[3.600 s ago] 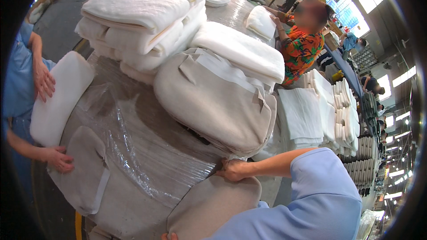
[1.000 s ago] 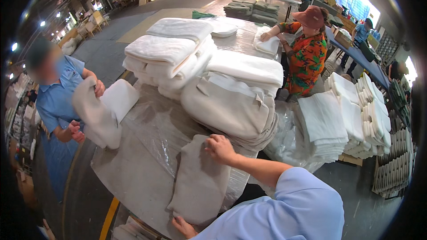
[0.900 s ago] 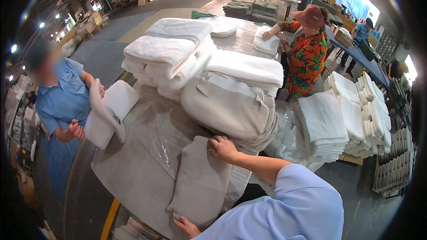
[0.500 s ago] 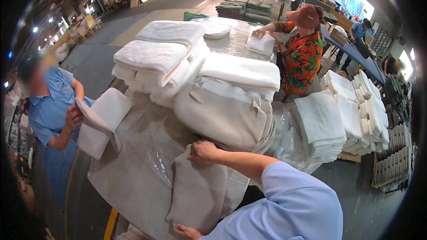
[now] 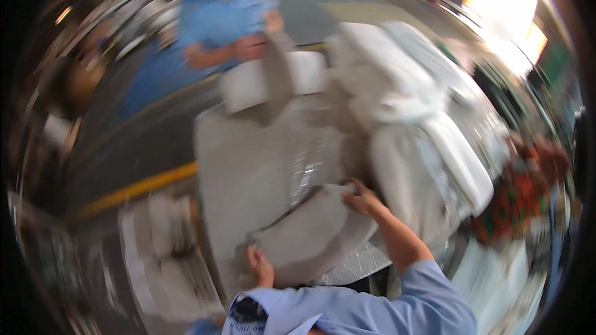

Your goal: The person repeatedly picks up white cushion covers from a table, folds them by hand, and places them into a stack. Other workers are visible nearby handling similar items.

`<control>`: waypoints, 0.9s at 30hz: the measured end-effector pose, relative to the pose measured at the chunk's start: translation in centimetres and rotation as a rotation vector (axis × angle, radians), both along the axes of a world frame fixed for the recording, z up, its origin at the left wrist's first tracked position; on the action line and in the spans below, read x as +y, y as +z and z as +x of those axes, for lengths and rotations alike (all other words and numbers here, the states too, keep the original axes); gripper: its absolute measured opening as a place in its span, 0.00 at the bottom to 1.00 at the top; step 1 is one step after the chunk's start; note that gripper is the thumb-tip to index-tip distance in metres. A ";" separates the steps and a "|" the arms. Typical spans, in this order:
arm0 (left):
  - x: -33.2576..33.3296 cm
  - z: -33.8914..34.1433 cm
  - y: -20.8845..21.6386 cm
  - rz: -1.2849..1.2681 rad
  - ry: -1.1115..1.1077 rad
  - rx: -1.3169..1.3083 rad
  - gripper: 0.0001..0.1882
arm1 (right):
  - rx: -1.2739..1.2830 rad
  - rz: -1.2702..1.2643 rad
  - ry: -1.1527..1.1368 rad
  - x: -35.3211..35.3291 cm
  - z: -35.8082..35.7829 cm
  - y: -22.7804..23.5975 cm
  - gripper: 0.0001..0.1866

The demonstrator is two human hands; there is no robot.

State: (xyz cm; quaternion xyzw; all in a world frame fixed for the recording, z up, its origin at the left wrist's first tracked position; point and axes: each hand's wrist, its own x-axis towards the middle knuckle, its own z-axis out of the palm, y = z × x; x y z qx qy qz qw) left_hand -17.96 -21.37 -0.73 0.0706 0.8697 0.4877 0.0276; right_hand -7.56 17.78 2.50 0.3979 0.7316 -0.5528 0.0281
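A beige, soft-looking fabric piece [image 5: 313, 236] lies at the table's near side, its far edge slightly raised. My left hand [image 5: 261, 267] grips its left end, thumb along the edge. At the far right corner my right hand [image 5: 363, 198] pinches the same piece. Motion blur softens the fine detail of the fingers. Just beyond my right hand, beige pieces [image 5: 403, 180] are stacked, with a folded white pad [image 5: 459, 161] beside them.
The table [image 5: 242, 167] has a plastic-covered surface. Folded white pads [image 5: 385, 62] pile up at its far right. Across the table a person in blue [image 5: 223, 18] handles a beige piece over a white pad [image 5: 242, 90]. Another person in a patterned top [image 5: 509, 205] is at right. More pieces [image 5: 161, 254] are stacked at lower left.
My view has swung left, so the table and piles now appear farther right. Both hands stay on the beige piece, which now lies more crosswise in view.
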 end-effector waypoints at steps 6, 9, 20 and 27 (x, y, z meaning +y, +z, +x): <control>-2.5 -2.0 4.3 0.090 0.018 -0.320 0.32 | 0.283 0.197 0.005 -1.1 2.5 -0.3 0.46; -6.7 -1.4 7.1 0.059 -0.029 -0.369 0.34 | 0.371 0.027 -0.052 -6.0 5.8 0.6 0.44; -12.9 5.6 3.6 0.069 0.030 -0.521 0.45 | 0.137 -0.352 -0.264 -12.0 13.2 -0.3 0.34; -14.7 10.6 8.3 0.693 0.165 -0.850 0.33 | 0.526 -0.376 -0.142 -10.5 13.4 1.9 0.23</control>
